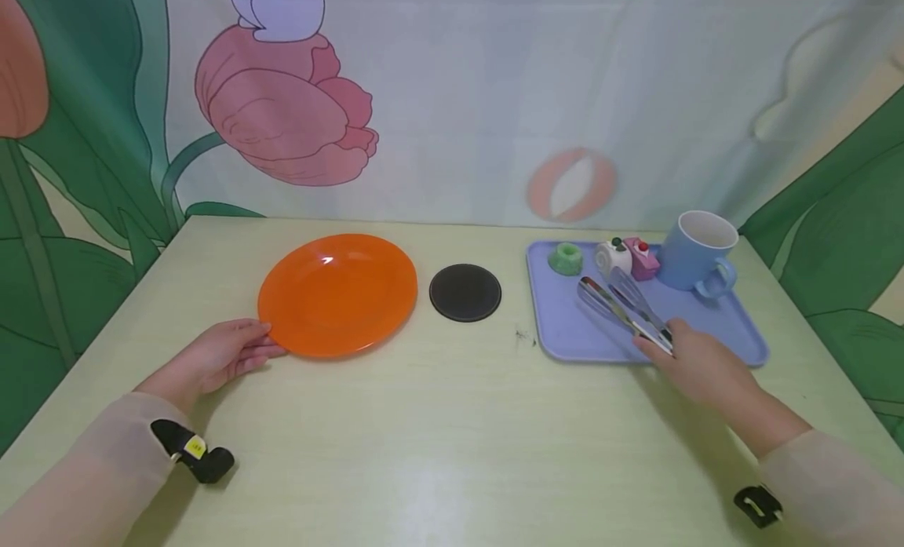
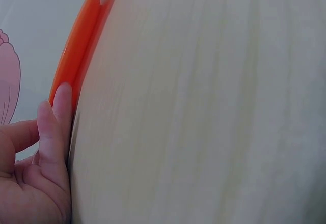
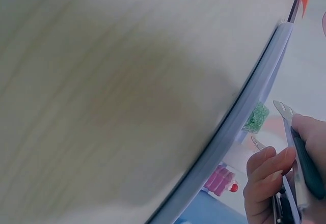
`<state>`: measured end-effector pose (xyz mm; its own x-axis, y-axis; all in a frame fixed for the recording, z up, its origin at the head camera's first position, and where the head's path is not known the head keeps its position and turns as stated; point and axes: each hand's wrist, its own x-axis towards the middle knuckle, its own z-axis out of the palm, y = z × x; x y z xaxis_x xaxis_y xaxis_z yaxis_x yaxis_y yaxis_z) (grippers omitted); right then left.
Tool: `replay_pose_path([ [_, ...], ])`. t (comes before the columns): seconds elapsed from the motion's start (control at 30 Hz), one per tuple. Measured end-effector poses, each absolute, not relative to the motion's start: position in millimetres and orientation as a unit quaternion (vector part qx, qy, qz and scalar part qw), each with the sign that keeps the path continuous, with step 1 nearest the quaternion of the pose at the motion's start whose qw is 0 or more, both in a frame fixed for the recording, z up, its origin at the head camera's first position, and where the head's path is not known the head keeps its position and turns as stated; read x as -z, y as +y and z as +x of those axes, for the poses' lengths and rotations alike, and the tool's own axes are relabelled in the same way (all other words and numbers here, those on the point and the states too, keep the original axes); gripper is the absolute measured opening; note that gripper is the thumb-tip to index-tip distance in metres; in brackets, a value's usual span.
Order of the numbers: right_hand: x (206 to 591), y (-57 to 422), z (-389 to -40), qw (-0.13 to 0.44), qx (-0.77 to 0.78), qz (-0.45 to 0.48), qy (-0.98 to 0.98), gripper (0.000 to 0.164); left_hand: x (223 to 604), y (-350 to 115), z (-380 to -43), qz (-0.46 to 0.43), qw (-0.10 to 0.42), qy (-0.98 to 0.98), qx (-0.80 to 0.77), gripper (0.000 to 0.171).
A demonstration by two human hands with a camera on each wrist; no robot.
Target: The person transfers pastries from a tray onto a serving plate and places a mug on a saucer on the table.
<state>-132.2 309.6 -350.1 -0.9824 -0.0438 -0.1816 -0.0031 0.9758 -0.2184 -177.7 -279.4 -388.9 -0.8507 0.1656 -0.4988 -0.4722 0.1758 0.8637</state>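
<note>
My left hand (image 1: 233, 352) holds the near-left rim of an orange plate (image 1: 337, 296), thumb at the edge and other fingers by its underside. In the left wrist view those fingers (image 2: 62, 107) touch the plate's edge, low against the table. My right hand (image 1: 702, 365) grips metal tongs (image 1: 625, 315), their tips apart over a lavender tray (image 1: 565, 331). Just beyond the tips lie a white roll cake (image 1: 613, 259) and a pink cake slice (image 1: 643, 261). A green ring-shaped cake (image 1: 566, 260) sits farther left on the tray. Nothing shows between the tips.
A blue mug (image 1: 683, 257) stands at the tray's back right corner, its handle toward the front right. Between plate and tray lies a flat black disc (image 1: 465, 293). A printed curtain (image 1: 452, 100) hangs behind the table's far edge.
</note>
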Motion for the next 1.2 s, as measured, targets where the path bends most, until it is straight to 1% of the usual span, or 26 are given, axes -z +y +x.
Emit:
replay_pose_path([
  [0.13, 348.1, 308.5, -130.8, 0.102, 0.109, -0.006, 0.989, 0.093, 390.1, -277.8, -177.2, -0.109, 0.253, 0.725, -0.631, 0.057],
  [0.53, 342.7, 305.4, -130.4, 0.109, 0.118, -0.005, 0.987, 0.090, 392.0, -277.3, -179.8, -0.122, 0.250, 0.724, -0.631, 0.057],
  [0.77, 344.2, 305.0, -131.1, 0.112, 0.112, -0.002, 0.987, 0.093, 392.1, -277.4, -180.0, -0.117, 0.249, 0.725, -0.631, 0.057],
  [1.2, 343.5, 300.1, -138.3, 0.115, 0.114, -0.002, 0.987, 0.089, 391.3, -278.7, -178.1, -0.120, 0.246, 0.731, -0.626, 0.057],
])
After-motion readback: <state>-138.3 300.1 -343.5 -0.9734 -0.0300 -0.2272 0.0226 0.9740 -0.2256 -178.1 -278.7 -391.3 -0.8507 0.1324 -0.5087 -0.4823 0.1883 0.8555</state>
